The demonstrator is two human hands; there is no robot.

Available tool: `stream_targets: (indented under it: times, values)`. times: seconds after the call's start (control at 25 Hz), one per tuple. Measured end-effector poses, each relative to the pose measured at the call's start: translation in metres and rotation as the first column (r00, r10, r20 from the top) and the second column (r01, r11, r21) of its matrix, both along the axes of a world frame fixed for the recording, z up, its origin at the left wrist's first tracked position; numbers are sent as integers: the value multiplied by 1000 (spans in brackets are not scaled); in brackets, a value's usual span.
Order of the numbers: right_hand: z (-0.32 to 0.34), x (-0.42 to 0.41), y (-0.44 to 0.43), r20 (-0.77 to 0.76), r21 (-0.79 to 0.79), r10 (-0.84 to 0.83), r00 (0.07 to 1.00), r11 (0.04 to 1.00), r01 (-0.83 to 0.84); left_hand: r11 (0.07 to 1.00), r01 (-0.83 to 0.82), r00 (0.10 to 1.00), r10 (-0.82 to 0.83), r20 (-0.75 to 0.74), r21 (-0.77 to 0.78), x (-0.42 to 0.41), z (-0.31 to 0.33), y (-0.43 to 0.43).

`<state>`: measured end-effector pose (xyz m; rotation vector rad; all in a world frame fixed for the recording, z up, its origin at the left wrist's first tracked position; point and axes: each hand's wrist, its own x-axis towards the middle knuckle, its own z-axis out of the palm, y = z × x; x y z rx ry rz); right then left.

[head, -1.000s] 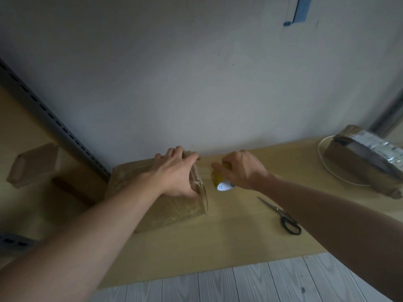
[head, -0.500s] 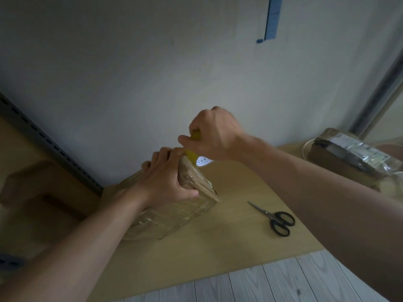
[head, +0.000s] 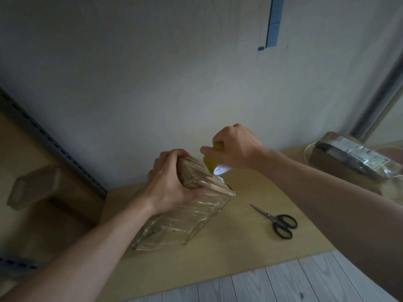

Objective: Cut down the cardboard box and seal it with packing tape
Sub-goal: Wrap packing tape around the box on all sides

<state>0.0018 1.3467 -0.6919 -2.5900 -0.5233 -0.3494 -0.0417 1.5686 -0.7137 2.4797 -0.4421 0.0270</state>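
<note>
A small cardboard box (head: 187, 216) wrapped in shiny clear tape stands tilted on the tan mat (head: 246, 247), its far end lifted. My left hand (head: 170, 182) grips that raised end, fingers curled over the top and thumb along the near face. My right hand (head: 234, 147) holds a yellow and white tape dispenser (head: 212, 164) just above the box's upper right edge; whether it touches the box is unclear.
Black-handled scissors (head: 278, 219) lie on the mat right of the box. A second taped parcel (head: 351, 160) sits at the far right against the wall. Brown cardboard pieces (head: 37, 188) and a slotted metal rail (head: 54, 144) are at the left. White floorboards (head: 272, 282) run along the near edge.
My left hand tipped the box up from lying flat. My right hand lifted the dispenser off the mat and now holds it lower, at the box's upper edge.
</note>
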Motion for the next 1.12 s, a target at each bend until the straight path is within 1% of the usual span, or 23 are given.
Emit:
stream_targets:
  times: [0.16, 0.24, 0.32, 0.44, 0.52, 0.6, 0.72, 0.88, 1.12]
  values:
    - [-4, 2, -8, -23, 28, 82, 996, 996, -81, 997, 46, 996, -41, 78, -68, -3, -3, 6]
    - [-4, 2, -17, -39, 56, 105, 994, 993, -102, 990, 51, 992, -36, 120, -128, -3, -4, 13]
    - [-7, 2, -25, -15, 32, 125, 992, 992, -125, 986, 67, 986, -42, 158, -155, -5, -5, 20]
    - [-14, 3, -38, -38, 16, 103, 994, 995, -103, 985, 62, 982, -32, 185, -158, -9, -9, 35]
    - [-23, 5, -50, -59, 32, 44, 997, 999, -42, 987, 84, 981, -58, 186, -137, -10, -11, 46]
    - [-34, 6, -58, -25, 10, -6, 1000, 1000, 6, 988, 115, 975, -92, 204, -105, -12, -13, 51]
    - [-44, 6, -53, 6, -38, 26, 1000, 999, -26, 988, 147, 965, -132, 226, -53, -15, -15, 51]
    - [-53, 4, -38, -7, -118, 42, 999, 992, -43, 987, 130, 966, -105, 236, -90, -18, -21, 63]
    - [-74, 3, -24, -41, -114, 33, 999, 993, -37, 989, 92, 977, -68, 200, -112, -19, -28, 75]
